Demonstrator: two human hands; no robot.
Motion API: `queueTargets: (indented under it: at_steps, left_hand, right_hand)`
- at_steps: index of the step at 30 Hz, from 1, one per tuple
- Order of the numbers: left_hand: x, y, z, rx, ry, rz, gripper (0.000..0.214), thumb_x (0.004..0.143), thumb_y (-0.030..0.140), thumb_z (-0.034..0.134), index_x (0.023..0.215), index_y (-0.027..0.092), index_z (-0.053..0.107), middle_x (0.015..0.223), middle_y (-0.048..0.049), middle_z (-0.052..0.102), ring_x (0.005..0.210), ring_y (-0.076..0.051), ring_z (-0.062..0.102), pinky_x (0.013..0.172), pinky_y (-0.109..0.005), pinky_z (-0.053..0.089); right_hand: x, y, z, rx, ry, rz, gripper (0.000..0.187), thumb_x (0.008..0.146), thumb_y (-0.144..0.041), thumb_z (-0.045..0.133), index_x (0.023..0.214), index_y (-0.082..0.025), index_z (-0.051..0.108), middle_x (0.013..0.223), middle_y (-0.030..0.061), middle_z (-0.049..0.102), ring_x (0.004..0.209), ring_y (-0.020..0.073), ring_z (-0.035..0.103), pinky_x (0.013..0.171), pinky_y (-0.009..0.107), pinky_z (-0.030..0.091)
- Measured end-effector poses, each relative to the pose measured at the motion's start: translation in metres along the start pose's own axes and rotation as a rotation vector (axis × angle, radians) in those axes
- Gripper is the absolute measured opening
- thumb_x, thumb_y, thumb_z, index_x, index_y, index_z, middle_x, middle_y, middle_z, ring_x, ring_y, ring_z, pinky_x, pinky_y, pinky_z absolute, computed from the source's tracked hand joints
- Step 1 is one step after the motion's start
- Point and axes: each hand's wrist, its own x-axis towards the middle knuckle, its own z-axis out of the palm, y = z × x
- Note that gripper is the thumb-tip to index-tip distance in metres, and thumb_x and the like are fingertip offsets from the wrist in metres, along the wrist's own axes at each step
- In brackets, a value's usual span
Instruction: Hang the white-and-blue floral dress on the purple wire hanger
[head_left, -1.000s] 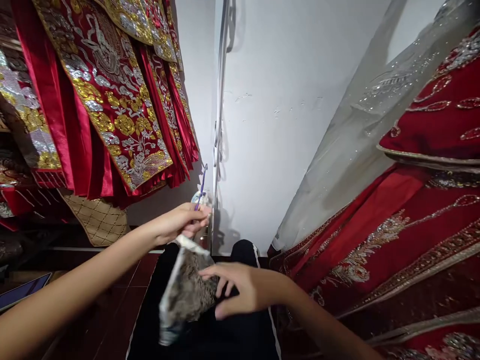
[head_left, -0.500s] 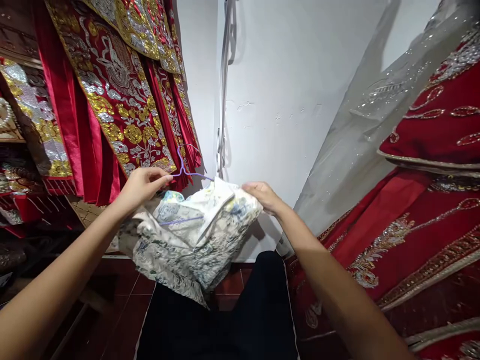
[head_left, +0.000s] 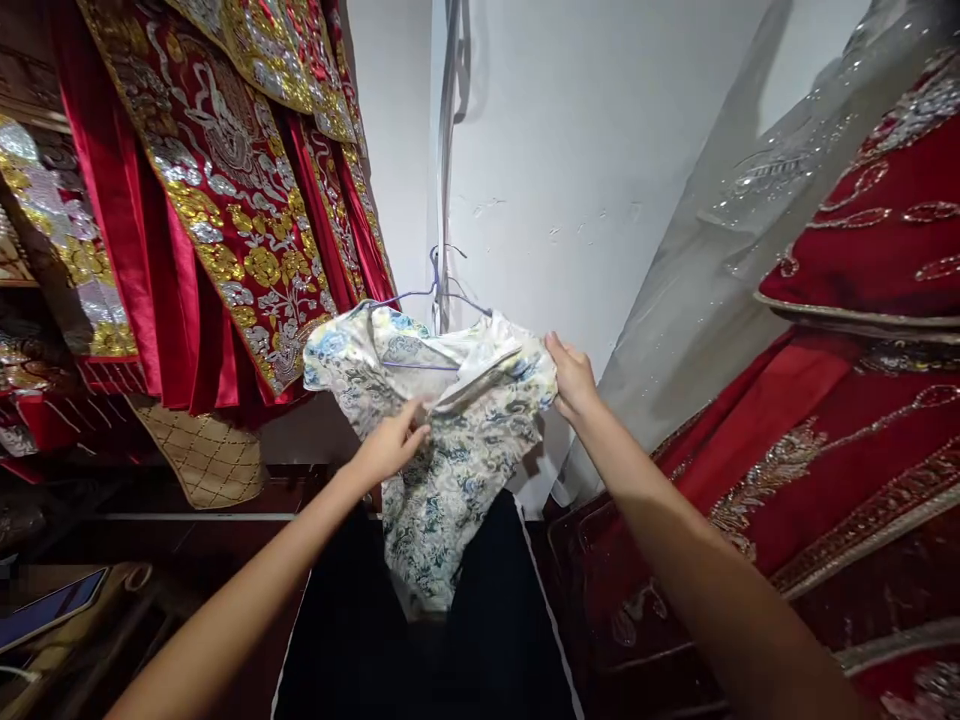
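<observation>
A short-sleeved floral blouse [head_left: 457, 450] in white, blue and pale yellow hangs from a thin purple hanger [head_left: 420, 294] in front of me. The hanger's bar shows inside the open neckline, and its hook stands upright by a pale vertical strip; whether it is hooked there I cannot tell. At the blouse's right sleeve edge, my right hand [head_left: 574, 382] is closed with the cloth pinched in its fingers. My left hand [head_left: 391, 442] is over the blouse's front, just below the neckline, thumb and forefinger apart. Its fingertips are slightly blurred.
Red garments with gold and silver embroidery [head_left: 247, 220] hang at left. A red beaded gown [head_left: 847, 400] and a sheer whitish dress [head_left: 697, 270] are on the right. A phone [head_left: 52, 608] lies on a wooden surface at lower left. Behind the blouse is a white wall [head_left: 570, 150].
The hanger has come upright and shifted right, and the blouse now hangs spread out on it. My left hand has left the hanger and moved right and down to the blouse's front.
</observation>
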Motion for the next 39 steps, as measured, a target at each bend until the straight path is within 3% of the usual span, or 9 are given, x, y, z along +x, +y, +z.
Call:
queueTargets:
  at_steps: [5,8,11,16,21,26,30,35,39]
  left_hand:
    - [-0.008,-0.025,0.048,-0.057,0.001,-0.054,0.028,0.094,0.047,0.045,0.080,0.024,0.054,0.077,-0.0067,0.055,0.075,-0.026,0.052,0.068,-0.033,0.035]
    - [-0.022,-0.020,0.069,-0.197,0.027,-0.110,0.031,0.096,0.047,0.041,0.075,0.025,0.050,0.074,-0.0065,0.056,0.071,-0.025,0.053,0.068,-0.034,0.035]
    - [-0.035,-0.008,0.087,-0.403,0.006,-0.146,0.034,0.098,0.049,0.038,0.078,0.025,0.052,0.071,-0.0061,0.058,0.064,-0.023,0.054,0.067,-0.036,0.038]
    - [-0.050,0.016,0.095,-0.696,0.087,-0.190,0.039,0.094,0.051,0.048,0.127,0.029,0.051,0.071,-0.0024,0.055,0.063,-0.020,0.052,0.066,-0.035,0.042]
    - [-0.064,0.044,0.082,-0.715,0.236,-0.177,0.037,0.096,0.047,0.049,0.126,0.025,0.048,0.064,0.0032,0.046,0.057,-0.014,0.045,0.057,-0.026,0.036]
    - [-0.054,0.062,0.077,-0.881,0.300,-0.183,0.027,0.094,0.038,0.053,0.115,0.025,0.044,0.061,0.0062,0.051,0.044,-0.008,0.038,0.047,-0.020,0.031]
    - [-0.014,0.066,0.051,-1.013,0.431,-0.192,0.028,0.085,0.027,0.060,0.101,0.026,0.037,0.058,0.0085,0.054,0.037,-0.004,0.030,0.041,-0.015,0.021]
    - [0.053,0.090,-0.012,-1.057,0.434,-0.099,0.034,0.071,0.012,0.059,0.089,0.025,0.033,0.055,0.0096,0.049,0.037,-0.003,0.033,0.040,-0.011,0.018]
    - [0.081,0.112,-0.045,-1.034,0.452,0.000,0.035,0.067,0.009,0.055,0.089,0.025,0.032,0.056,0.0099,0.046,0.039,-0.003,0.036,0.041,-0.011,0.020]
  right_hand:
    - [-0.005,0.024,-0.003,0.040,0.070,-0.024,0.047,0.070,-0.067,0.066,0.079,-0.021,0.059,0.074,0.0050,0.069,0.080,0.0243,0.068,0.068,0.034,0.054]
    - [-0.013,0.036,0.002,-0.051,0.371,-0.095,0.041,0.073,-0.054,0.064,0.094,-0.019,0.060,0.100,0.0095,0.069,0.098,0.0245,0.064,0.083,0.037,0.052]
    - [-0.061,0.060,0.020,-0.183,0.603,-0.167,0.043,0.075,-0.040,0.058,0.113,-0.022,0.054,0.129,0.0121,0.057,0.115,0.0252,0.056,0.097,0.041,0.046]
    - [-0.184,0.117,0.074,-0.121,0.247,0.116,0.027,0.075,-0.033,0.056,0.101,-0.025,0.055,0.098,0.0098,0.063,0.090,0.0275,0.062,0.078,0.042,0.052]
    - [-0.219,0.121,0.104,-0.031,0.004,0.095,0.020,0.084,-0.035,0.058,0.099,-0.023,0.058,0.086,0.0042,0.063,0.079,0.0210,0.059,0.070,0.033,0.049]
    - [-0.212,0.117,0.095,-0.102,0.012,-0.008,0.027,0.089,-0.036,0.056,0.069,-0.021,0.046,0.061,-0.0029,0.049,0.058,0.0132,0.045,0.056,0.025,0.036]
    - [-0.226,0.137,0.078,-0.261,-0.029,-0.064,0.019,0.090,-0.031,0.056,0.076,-0.019,0.053,0.069,0.0004,0.056,0.066,0.0153,0.052,0.062,0.025,0.040]
    - [-0.233,0.148,0.061,-0.321,-0.018,-0.057,0.020,0.091,-0.033,0.056,0.077,-0.019,0.053,0.070,-0.0002,0.052,0.065,0.0145,0.050,0.062,0.024,0.040]
    - [-0.238,0.157,0.054,-0.275,-0.024,-0.039,0.020,0.090,-0.034,0.058,0.077,-0.019,0.055,0.070,0.0001,0.052,0.066,0.0148,0.051,0.062,0.024,0.042]
